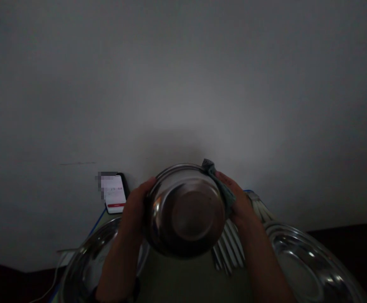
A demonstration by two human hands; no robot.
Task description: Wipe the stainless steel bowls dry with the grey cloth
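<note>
A shiny metal bowl (191, 214) is held up over the table, tilted so that its round base faces me. My left hand (137, 206) is closed on the bowl's left side, most of its fingers hidden behind the metal. On the right side, my right hand (235, 200) presses a grey-green cloth (223, 189) against the rim and outer wall. One end of the cloth sticks up over the rim. The bowl's inside faces away and is hidden.
Large metal basins stand at the left (85, 256) and right (312, 256) of the green table (177, 277). Several long metal utensils (229, 248) lie between them. A phone (115, 195) leans against the pale wall (183, 84). A white cable (52, 282) hangs at the lower left.
</note>
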